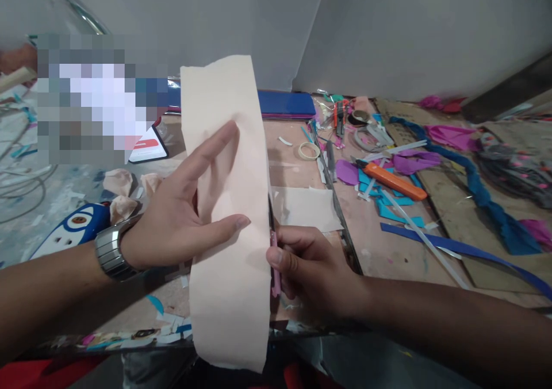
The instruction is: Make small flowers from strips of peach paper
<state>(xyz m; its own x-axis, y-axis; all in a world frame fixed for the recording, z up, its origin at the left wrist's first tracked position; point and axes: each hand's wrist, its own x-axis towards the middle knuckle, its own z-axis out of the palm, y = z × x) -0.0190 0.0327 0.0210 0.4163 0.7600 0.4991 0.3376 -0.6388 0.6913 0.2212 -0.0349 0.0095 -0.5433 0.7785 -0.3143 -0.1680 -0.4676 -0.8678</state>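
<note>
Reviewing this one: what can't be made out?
Head view throughout:
Left hand: some fingers hidden by the sheet.
Pink-handled tool: partly covered by the right hand and sheet; type unclear.
Phone-like device: partly covered by a pixelated patch.
Narrow blue strip: cut off by right picture edge.

Clutter spreads over a worktable (368, 258) around the right hand (317, 268): a pale rectangle (308, 208) just past it, a cream ring (299, 152) farther off, teal scraps (388, 212) to its right. Crumpled peach pieces (118, 182) sit just left of the left hand (172, 219).
</note>
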